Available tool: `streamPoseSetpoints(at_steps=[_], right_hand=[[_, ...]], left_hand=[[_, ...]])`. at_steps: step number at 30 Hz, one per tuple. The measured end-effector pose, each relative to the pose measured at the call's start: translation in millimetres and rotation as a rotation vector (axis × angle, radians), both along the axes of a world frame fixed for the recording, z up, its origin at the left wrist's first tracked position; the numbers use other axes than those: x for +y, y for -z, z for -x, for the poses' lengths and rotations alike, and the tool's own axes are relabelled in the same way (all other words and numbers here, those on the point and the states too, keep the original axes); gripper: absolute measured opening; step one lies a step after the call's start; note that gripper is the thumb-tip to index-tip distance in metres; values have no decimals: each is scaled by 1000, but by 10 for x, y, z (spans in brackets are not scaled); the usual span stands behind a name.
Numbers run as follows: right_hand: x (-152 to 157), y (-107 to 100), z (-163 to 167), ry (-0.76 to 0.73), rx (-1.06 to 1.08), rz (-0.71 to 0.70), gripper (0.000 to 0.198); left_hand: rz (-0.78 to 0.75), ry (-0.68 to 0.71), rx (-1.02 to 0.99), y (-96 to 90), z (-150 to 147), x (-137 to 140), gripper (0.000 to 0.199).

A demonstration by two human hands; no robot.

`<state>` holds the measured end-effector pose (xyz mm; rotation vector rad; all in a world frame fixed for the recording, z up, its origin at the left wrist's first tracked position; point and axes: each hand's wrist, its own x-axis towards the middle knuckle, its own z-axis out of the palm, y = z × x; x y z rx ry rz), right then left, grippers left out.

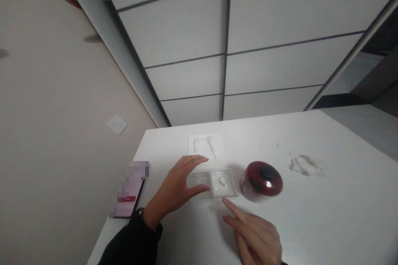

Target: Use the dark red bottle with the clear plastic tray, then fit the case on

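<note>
A smartphone lies at the left edge of the white bench, screen up. The left hand arches over the left half of a clear plastic case, thumb and fingers well apart; whether it touches, I cannot tell. The case rests flat mid-bench, long axis running left to right, one end toward the red-lidded jar; a small round shape shows in its right compartment. White earbuds lie behind it. The right hand, fingers parted and gripping nothing, points its uppermost finger at the case's near edge. The jar stands just beside the case.
</note>
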<state>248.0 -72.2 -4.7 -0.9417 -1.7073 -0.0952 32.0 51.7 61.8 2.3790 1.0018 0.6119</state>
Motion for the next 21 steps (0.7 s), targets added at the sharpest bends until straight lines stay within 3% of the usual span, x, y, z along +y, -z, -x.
streamPoseSetpoints(at_steps=[5,10,15,18,21], right_hand=[[-129,2,-201,142,82,-120,37],[184,-163,-585,306,276,-32,28],[585,-180,-740,76,458,304,36],[663,-67,-706,-44,595,327,24],[669,7,-681,-66,605,296,20]], left_hand=[[-44,-10,25,259,-114,-122,84],[-23,-10,37,306,-209,-99,85],[24,-19,24,297,-221,-107,79],[50,-15,14,301,-221,-106,79],[58,-7,3,314,-217,-97,82]])
